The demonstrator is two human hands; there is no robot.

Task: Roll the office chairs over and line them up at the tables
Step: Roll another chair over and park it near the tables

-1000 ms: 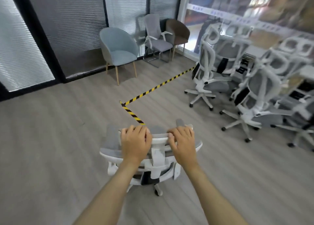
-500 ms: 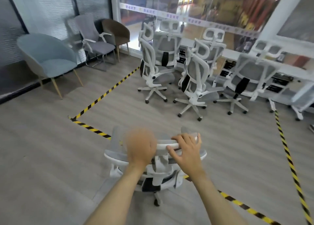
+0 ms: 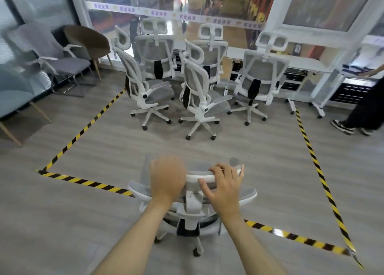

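The right hand [image 3: 224, 184] curls its fingers [image 3: 217, 168] over the headrest of a white-framed grey mesh office chair [image 3: 192, 206], thumb beneath. The left hand [image 3: 167, 177] lies blurred on the same headrest, and its grip cannot be told. Beyond the fingertips, matching chairs [image 3: 199, 91] cluster before a white table [image 3: 301, 63].

Near centre: white mesh office chair [image 3: 193, 202] on near line of yellow-black floor tape [image 3: 87, 182]. Far: five white mesh chairs [image 3: 259, 77], three against long white tables [image 3: 301, 63]. Far left: grey armchair [image 3: 62, 64] beside brown tub chair [image 3: 87, 39].
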